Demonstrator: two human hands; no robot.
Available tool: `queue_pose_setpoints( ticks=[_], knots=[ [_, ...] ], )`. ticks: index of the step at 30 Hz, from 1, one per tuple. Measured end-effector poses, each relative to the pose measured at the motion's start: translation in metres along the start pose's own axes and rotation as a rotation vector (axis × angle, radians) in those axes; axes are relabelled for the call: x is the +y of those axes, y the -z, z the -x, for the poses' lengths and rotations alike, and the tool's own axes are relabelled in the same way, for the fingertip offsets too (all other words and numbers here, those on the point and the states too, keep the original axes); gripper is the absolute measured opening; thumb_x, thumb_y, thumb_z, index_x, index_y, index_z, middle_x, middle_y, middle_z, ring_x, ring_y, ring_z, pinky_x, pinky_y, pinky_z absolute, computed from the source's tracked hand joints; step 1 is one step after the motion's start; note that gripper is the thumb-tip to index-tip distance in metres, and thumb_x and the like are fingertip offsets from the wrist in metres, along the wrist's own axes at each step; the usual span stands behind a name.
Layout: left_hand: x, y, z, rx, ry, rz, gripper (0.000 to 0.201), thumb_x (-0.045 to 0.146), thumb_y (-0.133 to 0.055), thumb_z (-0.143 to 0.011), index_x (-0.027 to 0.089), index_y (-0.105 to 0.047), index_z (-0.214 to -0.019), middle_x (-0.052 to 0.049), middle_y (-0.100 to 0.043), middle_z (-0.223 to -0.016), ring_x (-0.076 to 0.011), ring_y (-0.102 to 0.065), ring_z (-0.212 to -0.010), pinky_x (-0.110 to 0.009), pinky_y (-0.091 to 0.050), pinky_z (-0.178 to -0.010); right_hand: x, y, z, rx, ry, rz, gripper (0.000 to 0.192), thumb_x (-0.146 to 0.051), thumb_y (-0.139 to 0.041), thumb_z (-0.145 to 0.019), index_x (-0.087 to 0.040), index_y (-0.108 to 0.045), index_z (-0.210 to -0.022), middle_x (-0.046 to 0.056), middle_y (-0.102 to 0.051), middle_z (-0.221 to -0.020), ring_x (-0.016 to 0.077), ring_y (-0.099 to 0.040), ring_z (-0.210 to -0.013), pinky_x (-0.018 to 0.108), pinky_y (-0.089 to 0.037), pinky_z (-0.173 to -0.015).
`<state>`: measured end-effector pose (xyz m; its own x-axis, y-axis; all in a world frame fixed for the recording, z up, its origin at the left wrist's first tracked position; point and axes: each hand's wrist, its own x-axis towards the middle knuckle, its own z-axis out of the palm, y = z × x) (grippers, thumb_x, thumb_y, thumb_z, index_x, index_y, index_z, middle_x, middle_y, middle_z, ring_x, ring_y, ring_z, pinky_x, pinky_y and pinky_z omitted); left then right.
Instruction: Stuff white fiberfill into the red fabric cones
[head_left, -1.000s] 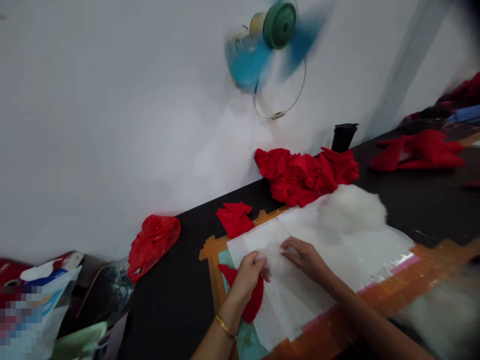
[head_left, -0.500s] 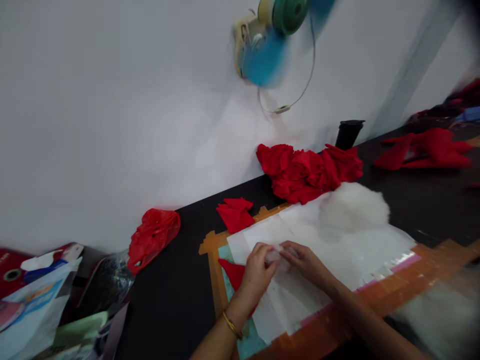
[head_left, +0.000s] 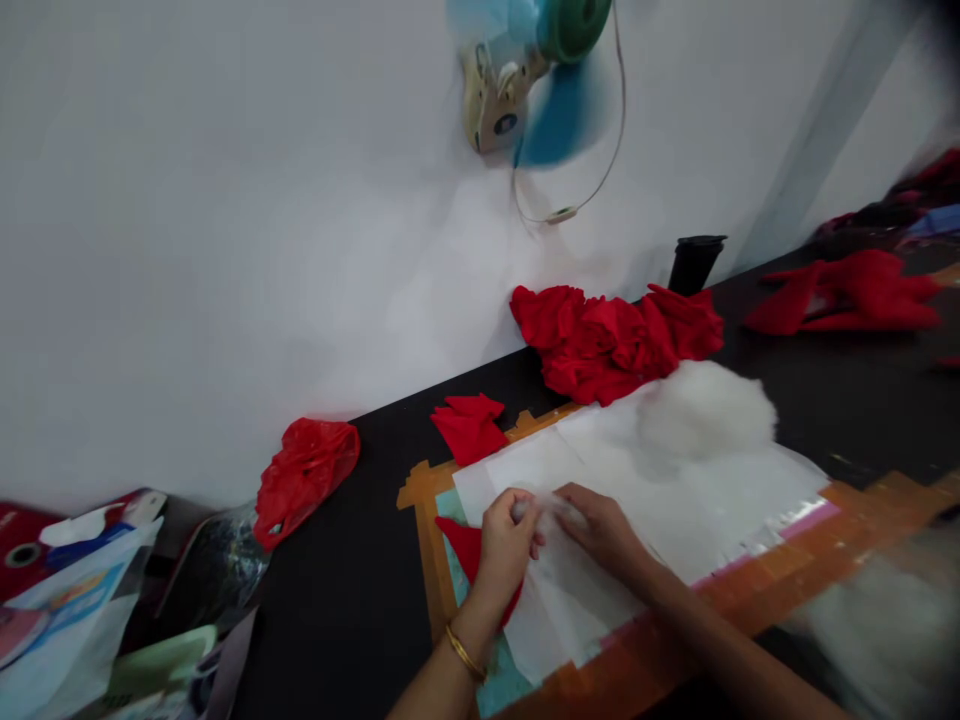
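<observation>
A wispy white tuft of stuffing [head_left: 541, 503] is pinched between left hand [head_left: 504, 548] and right hand [head_left: 604, 525]. Smooth white paper [head_left: 675, 500] lies beneath on the worktop [head_left: 352, 610]. Both hands are unchanged in place since half a second ago.

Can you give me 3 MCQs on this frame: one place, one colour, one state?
1. Where does the white stuffing heap lie?
A. on the white sheets
B. in the red plastic bag
C. on the fan

2. What colour is the crumpled fabric pile by the wall?
A. green
B. red
C. yellow

3. What are the hands doing?
A. resting flat, apart
B. both pinching one small white tuft
C. lifting the black cup

Answers: 1 A, it sits on the white sheets. 2 B, plainly red. 3 B, left hand and right hand meet on the tuft.
</observation>
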<state>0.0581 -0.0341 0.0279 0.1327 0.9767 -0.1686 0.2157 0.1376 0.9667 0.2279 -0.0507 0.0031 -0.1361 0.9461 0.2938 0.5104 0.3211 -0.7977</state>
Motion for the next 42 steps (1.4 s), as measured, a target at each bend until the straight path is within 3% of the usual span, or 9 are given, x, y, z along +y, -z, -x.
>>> queue_pose_setpoints(
  ticks=[7, 12, 14, 17, 23, 28, 32, 38, 42],
  knots=[
    [0.0, 0.024, -0.006, -0.008, -0.023, -0.017, 0.028, 0.044, -0.06, -0.082, 0.017, -0.061, -0.089, 0.007, -0.049, -0.049, -0.009, -0.046, -0.041, -0.02, -0.036, -0.044, 0.018, 0.02, 0.0, 0.029, -0.137, 0.001, 0.025, -0.037, -0.051, -0.087, -0.02, -0.065, -0.098, 0.007, -0.072, -0.094, 0.0234, -0.068, -0.086, 0.036, -0.053, -0.081],
    [0.003, 0.027, -0.002, -0.108, -0.131, -0.076, 0.048, 0.032, -0.056, -0.086, 0.02, -0.05, -0.132, -0.009, -0.067, -0.106, -0.0123, -0.061, -0.066, -0.026, -0.05, -0.062, 0.021, 0.031, 0.003, -0.015, 0.069, 0.13, 0.064, -0.045, -0.064, -0.083, -0.023, -0.044, -0.14, 0.013, -0.048, -0.144, 0.0291, -0.044, -0.132, 0.048, -0.04, -0.109],
    [0.004, 0.036, -0.002, 0.013, -0.213, -0.195, 0.039, 0.028, -0.055, -0.085, 0.02, -0.055, -0.123, -0.012, -0.062, -0.118, -0.0139, -0.061, -0.075, -0.027, -0.05, -0.065, 0.019, 0.04, 0.004, 0.006, 0.08, 0.185, 0.066, -0.045, -0.064, -0.085, -0.027, -0.039, -0.144, 0.013, -0.039, -0.151, 0.0305, -0.038, -0.136, 0.052, -0.039, -0.109],
    [0.004, 0.048, -0.005, 0.098, -0.283, -0.366, 0.018, 0.023, -0.055, -0.083, 0.017, -0.063, -0.098, -0.008, -0.064, -0.1, -0.0156, -0.059, -0.078, -0.03, -0.049, -0.071, 0.013, 0.044, 0.006, -0.003, 0.067, 0.257, 0.068, -0.045, -0.064, -0.085, -0.031, -0.036, -0.146, 0.011, -0.032, -0.155, 0.0328, -0.038, -0.136, 0.053, -0.045, -0.103],
    [0.003, 0.022, -0.008, -0.057, -0.365, -0.471, 0.017, 0.015, -0.051, -0.084, 0.018, -0.066, -0.091, -0.007, -0.066, -0.095, -0.0201, -0.06, -0.09, -0.035, -0.047, -0.083, 0.001, 0.003, -0.001, -0.177, 0.043, 0.38, 0.085, -0.033, -0.07, -0.08, -0.032, -0.024, -0.152, 0.014, -0.019, -0.16, 0.0362, -0.044, -0.133, 0.045, -0.059, -0.079],
    [0.005, 0.009, -0.008, -0.214, -0.474, -0.558, 0.023, 0.008, -0.047, -0.082, 0.019, -0.067, -0.087, -0.008, -0.068, -0.098, -0.0223, -0.057, -0.098, -0.038, -0.046, -0.092, 0.005, -0.012, -0.016, -0.311, 0.076, 0.429, 0.056, -0.023, -0.064, -0.082, -0.025, -0.047, -0.136, 0.014, -0.045, -0.145, 0.0302, -0.058, -0.116, 0.038, -0.057, -0.076],
    [0.006, 0.034, 0.013, -0.064, -0.44, -0.557, 0.02, 0.015, -0.047, -0.087, 0.02, -0.065, -0.094, -0.007, -0.067, -0.097, -0.0228, -0.057, -0.099, -0.04, -0.045, -0.092, 0.013, -0.002, -0.019, -0.327, 0.081, 0.437, 0.022, -0.014, -0.055, -0.084, -0.02, -0.063, -0.103, 0.01, -0.064, -0.11, 0.0254, -0.064, -0.097, 0.034, -0.054, -0.075],
    [-0.019, 0.048, 0.072, 0.131, -0.362, -0.747, 0.032, 0.031, -0.063, -0.082, 0.02, -0.061, -0.112, -0.011, -0.061, -0.106, -0.0299, -0.056, -0.101, -0.046, -0.046, -0.089, -0.017, 0.016, 0.004, -0.131, -0.207, -0.139, 0.022, -0.042, -0.053, -0.09, -0.022, -0.062, -0.093, 0.004, -0.067, -0.089, 0.0211, -0.062, -0.081, 0.032, -0.05, -0.073],
    [-0.03, 0.045, 0.074, 0.173, -0.357, -0.804, 0.023, 0.023, -0.053, -0.087, 0.022, -0.064, -0.107, -0.01, -0.066, -0.098, -0.0289, -0.06, -0.093, -0.045, -0.047, -0.084, -0.049, 0.004, 0.028, -0.279, -0.532, -0.605, 0.036, -0.058, -0.053, -0.087, -0.022, -0.06, -0.088, 0.001, -0.064, -0.073, 0.018, -0.058, -0.063, 0.027, -0.046, -0.055]
  ],
)
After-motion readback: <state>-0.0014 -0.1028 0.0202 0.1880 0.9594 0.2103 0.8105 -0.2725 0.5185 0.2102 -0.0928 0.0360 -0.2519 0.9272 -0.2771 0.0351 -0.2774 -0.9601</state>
